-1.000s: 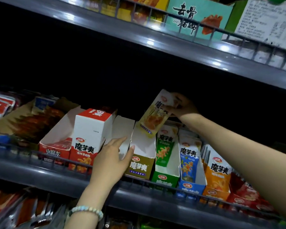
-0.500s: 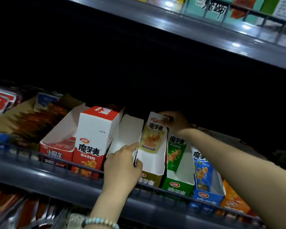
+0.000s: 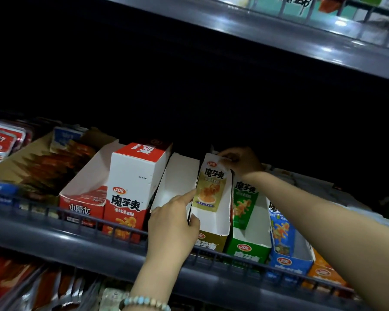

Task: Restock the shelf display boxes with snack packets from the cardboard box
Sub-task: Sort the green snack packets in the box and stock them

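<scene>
Reaching with both arms into a dark metal shelf fronted by a low wire rail; overhead, a second shelf streaked with glare; at far left, a brown cardboard tray heaped with red packets; next along, a low red display box, then a tall closed red-and-white carton, then an open white box just beside it; right of that, four open display boxes side by side: olive display box, green display box, blue display box, orange display box partly hidden behind the right forearm; green packet upright in the green one, blue packet upright in the blue one; left hand, up from below the rail, bracing the olive display box at its front left corner, thumb hooked over the edge of its left wall, index finger stretched along that wall to touch the lower left edge of the yellow snack packet; right hand, in from the right above the green display box, fingers curled, pinching the top edge of the yellow snack packet; packet near upright, printed face forward, lower end down inside the olive display box; pale beaded bracelet on the left wrist at the bottom edge; more packets on the level below, too dark and blurred to name.
</scene>
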Tool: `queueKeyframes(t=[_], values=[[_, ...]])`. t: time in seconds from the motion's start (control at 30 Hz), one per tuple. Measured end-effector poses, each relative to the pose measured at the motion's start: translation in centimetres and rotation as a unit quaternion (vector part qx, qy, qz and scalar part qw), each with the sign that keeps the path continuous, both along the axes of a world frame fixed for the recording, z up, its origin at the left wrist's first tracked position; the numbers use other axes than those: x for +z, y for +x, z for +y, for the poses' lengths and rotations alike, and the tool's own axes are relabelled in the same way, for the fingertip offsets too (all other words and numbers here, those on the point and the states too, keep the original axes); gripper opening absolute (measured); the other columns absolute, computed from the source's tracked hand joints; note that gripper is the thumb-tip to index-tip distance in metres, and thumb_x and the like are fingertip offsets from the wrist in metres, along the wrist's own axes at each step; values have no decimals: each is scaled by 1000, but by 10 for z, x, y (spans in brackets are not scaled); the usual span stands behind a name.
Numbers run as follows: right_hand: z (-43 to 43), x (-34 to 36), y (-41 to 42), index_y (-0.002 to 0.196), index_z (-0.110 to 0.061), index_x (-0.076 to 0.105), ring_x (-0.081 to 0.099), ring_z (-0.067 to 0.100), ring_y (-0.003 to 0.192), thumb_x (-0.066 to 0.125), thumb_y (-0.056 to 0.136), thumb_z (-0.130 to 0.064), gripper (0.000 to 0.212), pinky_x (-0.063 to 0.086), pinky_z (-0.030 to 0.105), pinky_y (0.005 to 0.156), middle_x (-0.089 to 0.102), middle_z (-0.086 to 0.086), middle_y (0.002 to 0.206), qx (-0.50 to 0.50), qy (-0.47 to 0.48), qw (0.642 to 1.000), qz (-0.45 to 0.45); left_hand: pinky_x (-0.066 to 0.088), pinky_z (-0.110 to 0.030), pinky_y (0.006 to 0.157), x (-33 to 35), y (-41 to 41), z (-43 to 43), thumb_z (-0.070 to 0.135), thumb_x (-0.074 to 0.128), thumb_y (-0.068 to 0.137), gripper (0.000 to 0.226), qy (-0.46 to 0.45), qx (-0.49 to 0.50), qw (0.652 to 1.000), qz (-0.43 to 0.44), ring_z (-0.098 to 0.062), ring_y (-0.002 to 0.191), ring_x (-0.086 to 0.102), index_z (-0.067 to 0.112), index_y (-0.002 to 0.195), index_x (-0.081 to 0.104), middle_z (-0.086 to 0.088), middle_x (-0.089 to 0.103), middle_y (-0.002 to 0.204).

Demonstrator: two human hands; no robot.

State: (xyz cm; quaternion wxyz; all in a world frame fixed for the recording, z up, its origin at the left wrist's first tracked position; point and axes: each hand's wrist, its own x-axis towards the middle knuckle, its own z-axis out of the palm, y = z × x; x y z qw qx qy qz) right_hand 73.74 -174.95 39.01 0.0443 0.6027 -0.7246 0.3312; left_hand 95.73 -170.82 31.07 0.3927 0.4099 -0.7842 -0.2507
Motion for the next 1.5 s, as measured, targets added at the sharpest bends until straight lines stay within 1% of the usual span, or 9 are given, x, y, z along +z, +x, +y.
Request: queueKeyframes(t=[0.2,0.47,0.67,0.8,0.9,1.1,1.27,1.37,1.5], values=[[8,20,3,119,-7,63,54,4,93,61,91,-12,29,38,-5,67,61,-2,108,26,5,999,-38,48,-27,84,1,1,1,20,56,91,58,-16,-7,1000,6,-7,70,50,42,142,37,16,42,74],[0,5,1,118,-8,65,59,18,113,61,91,-13,27,40,18,88,64,5,121,-3,29,1000,-5,49,-28,85,-3,-1,-2,22,55,92,57,-21,6,1000,-14,-6,60,41,42,142,36,3,66,99],[4,6,9,119,-15,63,54,9,107,67,87,-19,32,39,19,86,62,-2,118,-16,-8,1000,-19,46,-30,96,-6,-3,-4,33,54,94,54,-46,5,999,-5,-8,104,58,40,143,35,13,57,129],[30,16,24,132,-21,52,51,19,122,63,89,-30,45,43,30,99,55,2,133,6,11,998,-58,36,-27,103,-6,0,1,37,53,94,53,-71,-1,997,2,-10,125,44,33,144,36,12,50,138],[69,24,40,132,-17,51,60,27,108,54,93,-38,45,48,42,96,61,10,122,1,58,998,-19,29,-25,106,5,5,15,37,51,95,52,-106,-10,994,9,-8,130,36,29,144,37,11,46,141],[172,9,57,145,-26,34,31,5,137,41,97,-43,52,25,19,109,36,-11,147,51,62,996,-32,33,-23,102,19,18,71,40,51,94,44,-114,-60,990,52,-7,127,41,30,137,47,11,51,136],[261,-48,54,148,-29,20,21,-5,131,51,93,-40,64,16,5,101,23,-20,138,39,128,990,-55,34,-27,105,-27,24,117,45,49,94,48,-97,-106,989,-39,-8,131,40,28,138,47,11,50,138],[300,-105,46,148,-30,17,7,7,145,53,86,-50,74,12,29,119,16,-16,149,19,161,984,-71,34,-30,107,-78,26,138,50,50,93,52,-74,-123,983,-113,-13,131,43,25,138,49,7,52,139],[337,-180,44,150,-23,20,0,13,147,55,91,-43,71,7,32,119,10,-7,158,-47,189,973,-122,23,-31,116,-144,29,168,58,38,94,60,-35,-164,953,-253,-14,141,29,28,146,34,7,34,152]])
